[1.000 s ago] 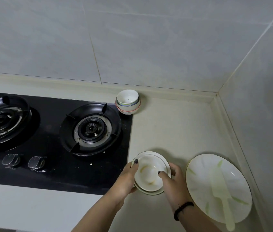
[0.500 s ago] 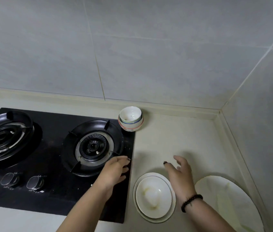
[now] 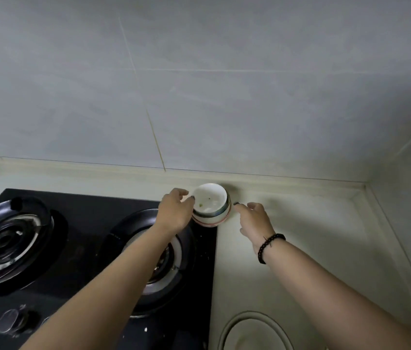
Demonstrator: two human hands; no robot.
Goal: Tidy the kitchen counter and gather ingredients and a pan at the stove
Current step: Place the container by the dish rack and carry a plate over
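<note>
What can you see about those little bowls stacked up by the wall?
The stacked bowls are small, white and glossy like ceramic, with coloured bands outside. The top one holds a few green crumbs. They stand upright at the stove's back right corner, near the wall. The left hand touches their left side; the right hand reaches toward their right side, contact unclear.

bowls point(image 3: 210, 205): glossy ceramic | stove point(image 3: 93, 251): glossy black glass | wall point(image 3: 199, 84): matt tile

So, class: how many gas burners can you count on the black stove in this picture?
2. One burner sits at the left end of the stove; the other burner is at its right end, partly hidden under the left forearm. More may lie beyond the picture's left edge.
</note>
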